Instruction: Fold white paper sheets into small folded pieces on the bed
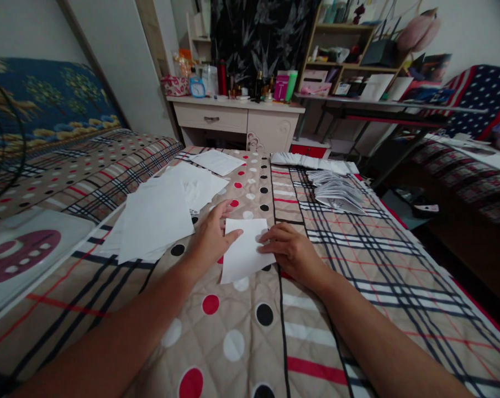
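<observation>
A small white sheet of paper (246, 251), which may be folded, lies on the quilted bedspread in front of me. My left hand (216, 229) is at its left edge, fingers stretched out and apart, the thumb resting over the paper. From the other side, my right hand (291, 249) has its bent fingers closed on the right edge of the sheet. Larger white sheets (156, 213) are spread in a loose pile to the left. To the right, a fanned stack of folded papers (338, 192) sits beyond my right hand.
The patterned bedspread (233, 345) covers the bed beneath everything. A white package with a maroon print (24, 251) lies at far left. A flat white strip (311, 162) is near the bed's far edge. Behind stands a white dresser (212, 118) crowded with bottles.
</observation>
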Tool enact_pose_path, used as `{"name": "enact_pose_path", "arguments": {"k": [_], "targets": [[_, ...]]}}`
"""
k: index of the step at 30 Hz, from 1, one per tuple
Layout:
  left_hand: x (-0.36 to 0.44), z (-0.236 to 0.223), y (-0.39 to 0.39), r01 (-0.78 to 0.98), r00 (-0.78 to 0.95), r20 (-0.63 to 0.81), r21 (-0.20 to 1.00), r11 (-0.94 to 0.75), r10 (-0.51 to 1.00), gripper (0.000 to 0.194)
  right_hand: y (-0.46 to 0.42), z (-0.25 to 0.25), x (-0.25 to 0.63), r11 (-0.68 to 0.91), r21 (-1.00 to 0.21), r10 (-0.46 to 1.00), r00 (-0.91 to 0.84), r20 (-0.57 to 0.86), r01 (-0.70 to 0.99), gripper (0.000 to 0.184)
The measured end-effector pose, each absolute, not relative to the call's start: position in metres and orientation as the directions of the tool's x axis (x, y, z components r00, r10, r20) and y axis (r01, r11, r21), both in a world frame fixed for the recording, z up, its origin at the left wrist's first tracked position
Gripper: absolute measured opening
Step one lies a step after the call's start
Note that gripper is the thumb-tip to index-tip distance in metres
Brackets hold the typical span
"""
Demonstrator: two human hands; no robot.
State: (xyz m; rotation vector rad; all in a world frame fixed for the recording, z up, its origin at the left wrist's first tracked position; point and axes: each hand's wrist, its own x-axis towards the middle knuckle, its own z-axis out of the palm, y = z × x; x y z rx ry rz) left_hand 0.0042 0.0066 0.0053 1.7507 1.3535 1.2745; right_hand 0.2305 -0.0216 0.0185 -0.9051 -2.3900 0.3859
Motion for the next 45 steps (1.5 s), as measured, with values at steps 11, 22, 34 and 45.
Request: {"name": "enact_pose_path", "arguments": {"k": [11,22,34,45], "targets": [[-0.026,0.04,0.0,0.323,0.604,0.138,0.859,-0.399,0.785,0.047,-0.024,0.017,0.222,0.479,-0.634,0.875,-0.385,0.292,0.607,0.033],[-0.016,0.012,0.011,0.51,0.306,0.066,0.831,-0.222,0.95,0.022,-0.016,0.011,0.21,0.308,-0.672,0.95,-0.18,0.255,0.673,0.029],[-0.014,0.002,0.005,0.729,0.183,0.289,0.602,-0.327,0.94,0.021,-0.006,0.019,0.199,0.043,-0.655,0.997,0.012,0.08,0.755,0.016],[-0.005,0.003,0.007,0.143,0.094,0.05,0.988,-0.063,0.994,0.036,-0.005,0.007,0.199,0.064,-0.998,0.996,0.059,0.065,0.011,0.029]]}}
